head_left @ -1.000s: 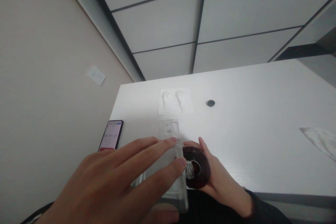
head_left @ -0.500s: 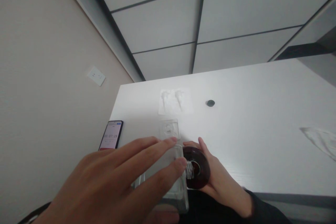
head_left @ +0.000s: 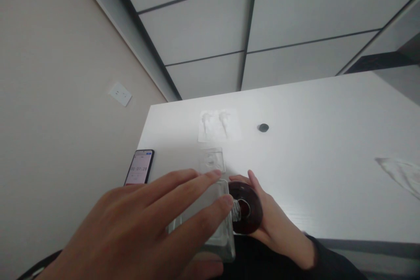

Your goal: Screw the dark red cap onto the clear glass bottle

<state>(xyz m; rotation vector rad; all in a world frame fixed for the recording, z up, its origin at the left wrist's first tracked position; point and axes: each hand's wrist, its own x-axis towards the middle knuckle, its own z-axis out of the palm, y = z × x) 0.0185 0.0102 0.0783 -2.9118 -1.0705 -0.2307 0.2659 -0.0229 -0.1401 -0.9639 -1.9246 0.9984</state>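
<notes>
My left hand is closed round a clear square glass bottle, its fingers lying along the upper side. The bottle is tipped onto its side, and its threaded neck points right, at the mouth of a dark brown round bottle. I cannot tell whether the two rims touch. Wrapped round the brown bottle from the right is my right hand, partly hidden behind it. Just beyond the fingers, a clear rectangular glass or plastic piece with a round feature lies on the table.
On the white table two whitish pump-like pieces lie on a pale sheet. A dark round cap sits right of them. A phone showing a timer lies at left, and a crumpled clear plastic bag at right.
</notes>
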